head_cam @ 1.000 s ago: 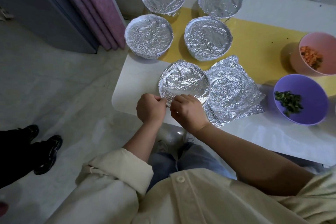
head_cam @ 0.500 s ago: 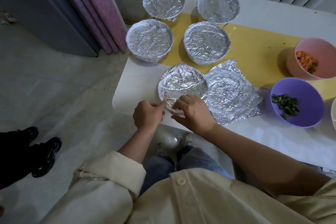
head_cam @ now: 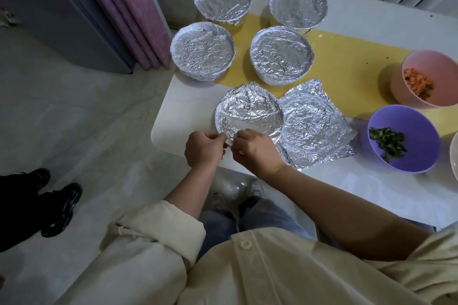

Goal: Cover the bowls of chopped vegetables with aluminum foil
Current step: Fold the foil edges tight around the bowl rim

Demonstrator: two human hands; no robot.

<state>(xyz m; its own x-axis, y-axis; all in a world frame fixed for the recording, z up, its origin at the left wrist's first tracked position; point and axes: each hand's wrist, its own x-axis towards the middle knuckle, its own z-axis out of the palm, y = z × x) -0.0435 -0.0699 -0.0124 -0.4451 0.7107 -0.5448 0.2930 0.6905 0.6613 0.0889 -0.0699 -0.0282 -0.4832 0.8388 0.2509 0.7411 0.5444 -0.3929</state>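
Right hand [head_cam: 257,153] slid back; with left hand [head_cam: 203,148] pinches foil [head_cam: 247,111] edge; bowl hidden.

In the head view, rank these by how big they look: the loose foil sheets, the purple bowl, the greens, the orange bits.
1. loose foil sheets
2. purple bowl
3. greens and orange bits: look alike, greens nearer, so unranked.

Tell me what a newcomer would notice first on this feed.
Silver dominates: four covered bowls cluster at the far left of the table, and the left hand and right hand pinch the foil at the near rim of a fifth bowl. Right of it lie loose foil sheets, then a purple bowl of chopped greens and a pink bowl of orange pieces, both uncovered.
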